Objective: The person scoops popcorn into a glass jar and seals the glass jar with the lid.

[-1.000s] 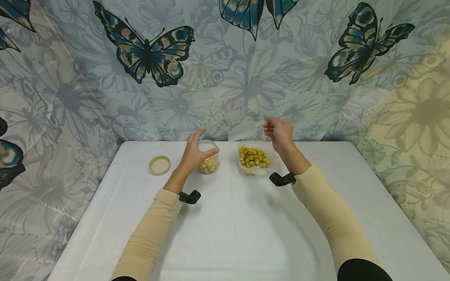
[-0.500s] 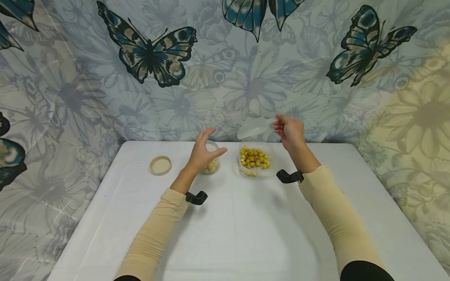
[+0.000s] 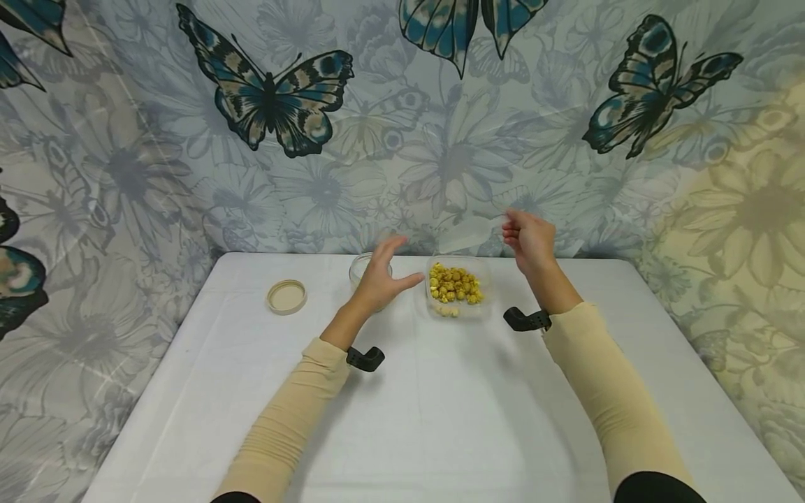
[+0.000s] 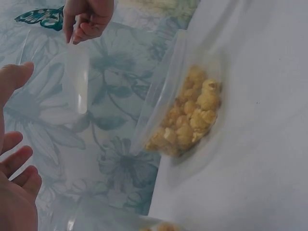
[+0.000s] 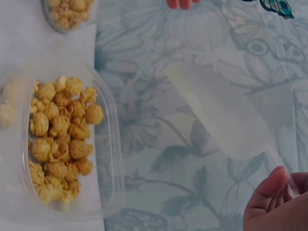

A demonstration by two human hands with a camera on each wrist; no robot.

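Note:
My right hand (image 3: 531, 241) pinches the handle of a translucent scoop (image 5: 226, 115). It hangs over the table's back edge, tilted, with no popcorn visible in it. Below and left of the scoop is a clear plastic container (image 5: 113, 144) of yellow-coated popcorn (image 3: 455, 284). My left hand (image 3: 379, 279) holds nothing, its thumb and fingers spread wide. It hovers between the glass jar (image 3: 359, 269) and the container, partly covering the jar in the head view. Some popcorn shows inside the jar in the right wrist view.
A round beige-rimmed lid (image 3: 286, 297) lies on the table, left of the jar. White cloth (image 3: 428, 405) covers the table. Behind the far edge hangs a curtain (image 3: 453, 154) printed with butterflies and flowers.
My left hand has moved right, away from the jar toward the container, fingers still spread. The right hand has also shifted right, carrying the scoop. The jar, container and lid stay put.

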